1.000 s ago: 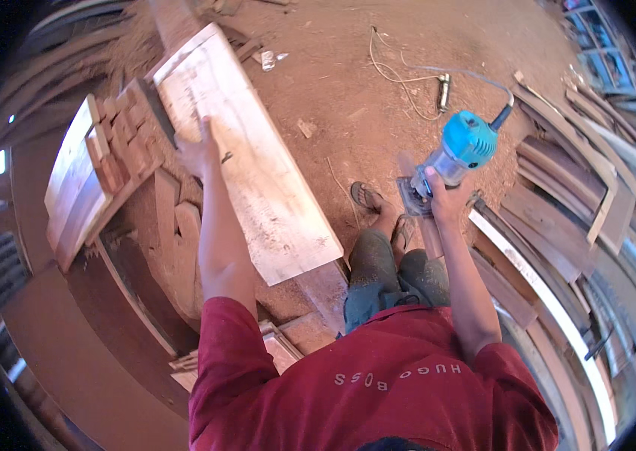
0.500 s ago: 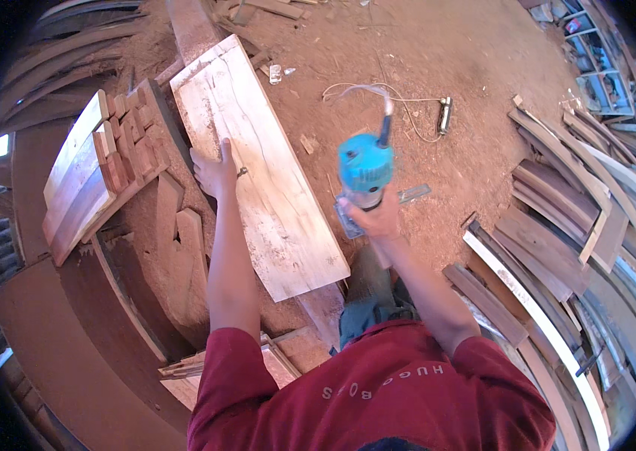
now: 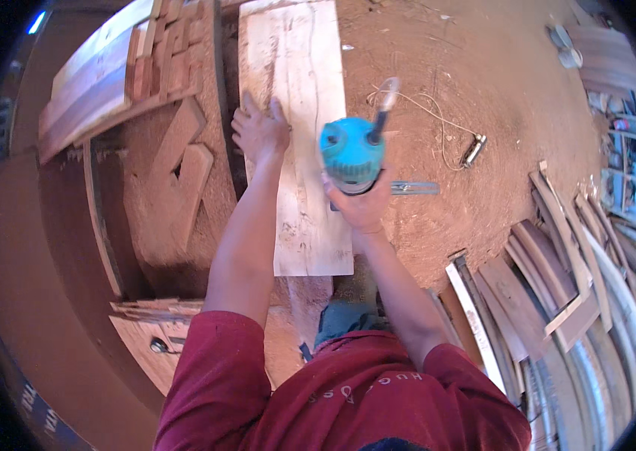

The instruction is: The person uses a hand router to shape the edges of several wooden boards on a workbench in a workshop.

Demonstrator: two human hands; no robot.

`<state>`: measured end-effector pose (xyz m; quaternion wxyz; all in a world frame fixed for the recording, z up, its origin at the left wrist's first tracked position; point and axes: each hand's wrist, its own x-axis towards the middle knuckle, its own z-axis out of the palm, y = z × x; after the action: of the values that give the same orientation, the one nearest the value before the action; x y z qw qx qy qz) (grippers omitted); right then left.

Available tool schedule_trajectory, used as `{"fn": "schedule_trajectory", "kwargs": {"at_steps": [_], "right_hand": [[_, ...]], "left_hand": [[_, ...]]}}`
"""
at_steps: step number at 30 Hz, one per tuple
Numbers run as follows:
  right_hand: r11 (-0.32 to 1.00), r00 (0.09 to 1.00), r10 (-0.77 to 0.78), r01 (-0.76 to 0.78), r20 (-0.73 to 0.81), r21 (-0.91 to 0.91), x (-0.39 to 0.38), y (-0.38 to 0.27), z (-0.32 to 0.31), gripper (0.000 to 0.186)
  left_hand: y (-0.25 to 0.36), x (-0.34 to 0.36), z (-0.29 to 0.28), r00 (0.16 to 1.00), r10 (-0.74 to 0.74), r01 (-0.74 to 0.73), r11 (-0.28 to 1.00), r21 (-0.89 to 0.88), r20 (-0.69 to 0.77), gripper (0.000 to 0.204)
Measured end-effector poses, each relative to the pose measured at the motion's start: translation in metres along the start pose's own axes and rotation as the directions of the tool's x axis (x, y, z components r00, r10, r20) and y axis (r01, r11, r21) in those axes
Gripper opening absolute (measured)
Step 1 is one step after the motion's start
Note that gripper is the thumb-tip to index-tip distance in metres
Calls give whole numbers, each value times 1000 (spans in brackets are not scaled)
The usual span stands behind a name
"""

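Observation:
A pale wooden board (image 3: 314, 218) with dark grain lines lies lengthwise in front of me. My left hand (image 3: 261, 134) rests on its left edge with the fingers spread. At the board's right edge, my right hand (image 3: 363, 204) is wrapped around the lower body of a teal trim router (image 3: 352, 154). A dark cord rises from the router's top. A metal guide bar (image 3: 414, 188) sticks out to the right of it. The router's bit is hidden, and I cannot tell whether its base touches the board.
Stacked wood pieces (image 3: 171, 56) lie left of the board, with angled offcuts (image 3: 196, 180) nearer me. A pale cable (image 3: 438, 105) runs over the dusty floor to a small dark metal object (image 3: 474, 150). Curved planks (image 3: 551, 255) are piled at the right. A shelf (image 3: 626, 158) stands beyond them.
My view has turned, so the board now appears more upright. The router has come left, over the board's right edge. My left hand stays on the board's left side.

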<state>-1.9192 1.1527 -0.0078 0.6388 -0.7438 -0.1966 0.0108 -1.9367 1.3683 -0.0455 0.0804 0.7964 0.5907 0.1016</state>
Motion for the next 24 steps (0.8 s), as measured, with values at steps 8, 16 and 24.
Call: {"fn": "schedule_trajectory", "kwargs": {"at_steps": [8, 16, 24], "right_hand": [[999, 993, 36, -34, 113, -18, 3, -18, 7, 79], [998, 995, -39, 42, 89, -36, -2, 0, -3, 72], [967, 984, -138, 159, 113, -199, 7, -3, -11, 94]], "left_hand": [[-12, 2, 4, 1000, -3, 3, 999, -37, -7, 73], [7, 3, 1, 996, -16, 22, 997, -68, 93, 75], [-17, 8, 18, 996, -46, 42, 997, 60, 73, 74]]}}
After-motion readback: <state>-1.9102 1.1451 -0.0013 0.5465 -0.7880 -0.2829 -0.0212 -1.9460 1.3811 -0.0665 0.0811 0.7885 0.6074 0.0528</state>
